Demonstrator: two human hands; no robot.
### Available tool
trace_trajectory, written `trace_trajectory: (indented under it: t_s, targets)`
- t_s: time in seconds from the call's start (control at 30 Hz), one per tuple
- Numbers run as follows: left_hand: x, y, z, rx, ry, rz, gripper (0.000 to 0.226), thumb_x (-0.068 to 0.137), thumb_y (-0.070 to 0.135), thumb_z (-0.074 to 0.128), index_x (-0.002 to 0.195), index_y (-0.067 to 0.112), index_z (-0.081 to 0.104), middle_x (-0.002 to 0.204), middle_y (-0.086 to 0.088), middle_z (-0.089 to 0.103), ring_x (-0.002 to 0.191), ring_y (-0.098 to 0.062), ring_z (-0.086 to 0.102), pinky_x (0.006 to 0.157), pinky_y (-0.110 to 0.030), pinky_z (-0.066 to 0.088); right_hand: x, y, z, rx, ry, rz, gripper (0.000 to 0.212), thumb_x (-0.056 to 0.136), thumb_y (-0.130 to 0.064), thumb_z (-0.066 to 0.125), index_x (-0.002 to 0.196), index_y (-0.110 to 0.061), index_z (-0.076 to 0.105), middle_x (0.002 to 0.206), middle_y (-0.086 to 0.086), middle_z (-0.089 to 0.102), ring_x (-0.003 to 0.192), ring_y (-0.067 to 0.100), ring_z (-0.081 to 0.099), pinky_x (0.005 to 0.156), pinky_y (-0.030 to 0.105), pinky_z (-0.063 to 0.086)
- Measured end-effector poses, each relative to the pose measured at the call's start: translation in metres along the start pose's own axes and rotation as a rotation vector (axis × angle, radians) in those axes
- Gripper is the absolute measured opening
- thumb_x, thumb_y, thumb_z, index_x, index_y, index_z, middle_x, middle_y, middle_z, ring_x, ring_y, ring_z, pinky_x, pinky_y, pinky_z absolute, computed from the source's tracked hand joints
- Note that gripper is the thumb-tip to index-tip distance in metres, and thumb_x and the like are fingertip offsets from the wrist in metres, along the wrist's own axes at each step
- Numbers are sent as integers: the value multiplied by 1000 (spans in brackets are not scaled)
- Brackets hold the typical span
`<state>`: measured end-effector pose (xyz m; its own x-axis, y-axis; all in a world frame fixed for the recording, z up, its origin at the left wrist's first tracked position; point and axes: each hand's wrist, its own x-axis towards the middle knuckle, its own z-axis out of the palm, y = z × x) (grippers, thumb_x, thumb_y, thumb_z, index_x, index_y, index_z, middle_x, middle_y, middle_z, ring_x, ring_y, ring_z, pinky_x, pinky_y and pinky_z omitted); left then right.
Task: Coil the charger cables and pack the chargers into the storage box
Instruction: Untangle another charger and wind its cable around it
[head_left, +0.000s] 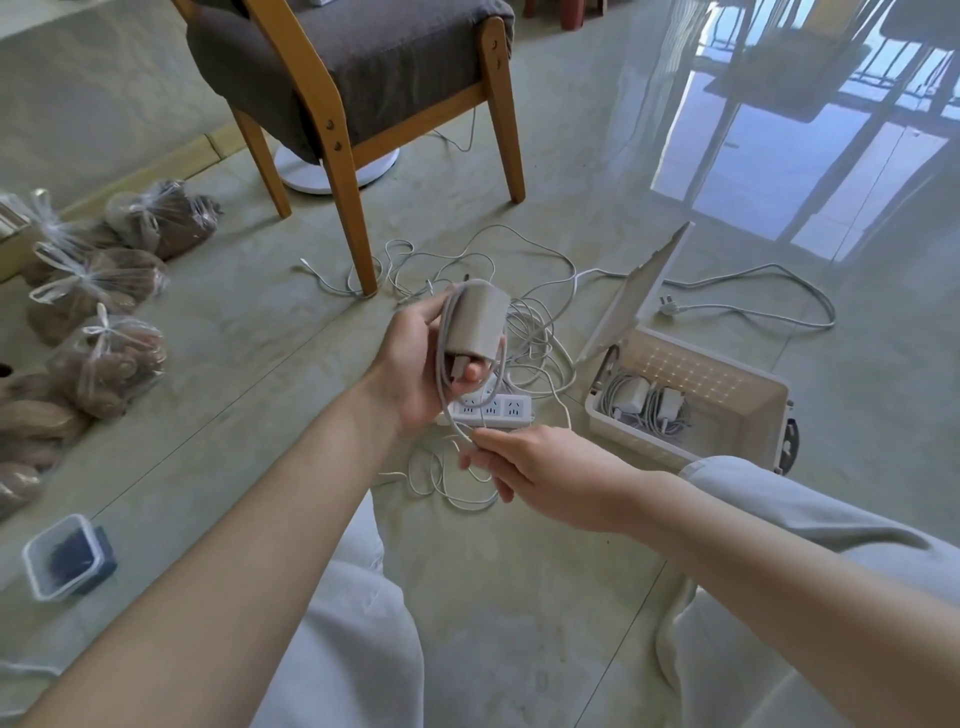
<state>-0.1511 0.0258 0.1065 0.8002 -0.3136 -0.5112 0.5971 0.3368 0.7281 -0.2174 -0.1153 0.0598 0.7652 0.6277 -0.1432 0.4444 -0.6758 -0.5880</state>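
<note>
My left hand (415, 364) is curled round the grey charger (475, 325), most of its fingers hidden behind the block; one fingertip shows beneath. My right hand (540, 475) pinches the charger's cable (442, 374), though I can't quite make out where the cable ends in my fingers. The storage box (675, 444) stands open to my right, with two white coiled chargers (636, 397) in its near-left corner. A power strip (498, 410) and loose cables (530, 332) lie under my hands, by a chair leg (358, 228).
</note>
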Motion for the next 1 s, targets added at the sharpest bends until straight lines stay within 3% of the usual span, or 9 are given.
trace_trajectory:
  t_s: [0.07, 0.17, 0.3, 0.37, 0.47, 0.57, 0.73, 0.87, 1.0]
  targets:
    - [-5, 3, 0, 107, -49, -47, 35, 89, 36, 48, 78, 9, 67, 69, -11, 59, 47, -17, 57, 35, -16, 37, 1, 6, -7, -11, -68, 28, 26, 101, -29, 33, 105, -20, 57, 78, -4, 60, 69, 13, 49, 65, 24, 38]
    - [-10, 3, -3, 381, -172, -133, 36, 76, 47, 54, 64, 18, 72, 67, -7, 61, 60, -22, 52, 50, -24, 33, 3, 16, -18, -80, -90, 51, 24, 99, -26, 38, 96, -17, 60, 83, -2, 59, 77, 17, 52, 73, 30, 42]
    - [-18, 3, 0, 757, -235, -176, 33, 81, 49, 49, 75, 19, 62, 54, 1, 60, 39, -10, 44, 38, -17, 24, 4, 26, -31, -157, -94, 113, 29, 99, -30, 37, 88, -15, 60, 91, 1, 63, 84, 21, 56, 78, 33, 41]
    - [-16, 3, -3, 865, -248, -130, 34, 87, 45, 52, 81, 12, 60, 54, -3, 58, 36, -13, 38, 37, -15, 22, 4, 32, -36, -217, -67, 139, 27, 97, -30, 37, 83, -18, 57, 90, 1, 63, 84, 23, 57, 76, 35, 44]
    - [-7, -1, -13, 1074, -139, -31, 51, 77, 53, 64, 90, 3, 60, 61, -10, 49, 34, -16, 37, 34, -16, 24, 3, 41, -44, -321, 37, 187, 30, 97, -39, 36, 77, -23, 50, 76, -5, 59, 77, 22, 56, 65, 31, 38]
    - [5, -9, -21, 1298, 34, 119, 41, 81, 52, 64, 87, 12, 61, 65, 0, 54, 38, -7, 46, 38, -18, 35, 3, 43, -48, -357, 115, 215, 29, 99, -38, 34, 79, -27, 52, 72, -10, 58, 74, 21, 56, 64, 30, 38]
    - [13, -15, -26, 1621, 199, 294, 37, 89, 53, 52, 96, 17, 52, 85, -1, 58, 72, -20, 53, 63, -30, 37, 5, 35, -43, -405, 213, 200, 36, 99, -39, 30, 91, -21, 60, 83, -1, 65, 76, 26, 59, 65, 32, 41]
    - [17, -16, -26, 1632, 314, 355, 33, 96, 44, 44, 105, 12, 41, 107, -13, 60, 89, -28, 53, 69, -32, 36, 3, 23, -41, -366, 270, 185, 36, 99, -39, 30, 91, -19, 59, 71, -1, 55, 65, 25, 50, 58, 31, 34]
    - [24, -18, -24, 1365, 401, 355, 36, 97, 42, 41, 109, 8, 37, 117, -18, 53, 102, -37, 56, 79, -34, 44, -2, 5, -30, -246, 250, 87, 32, 100, -35, 27, 101, -16, 54, 71, 0, 54, 63, 26, 52, 58, 32, 34]
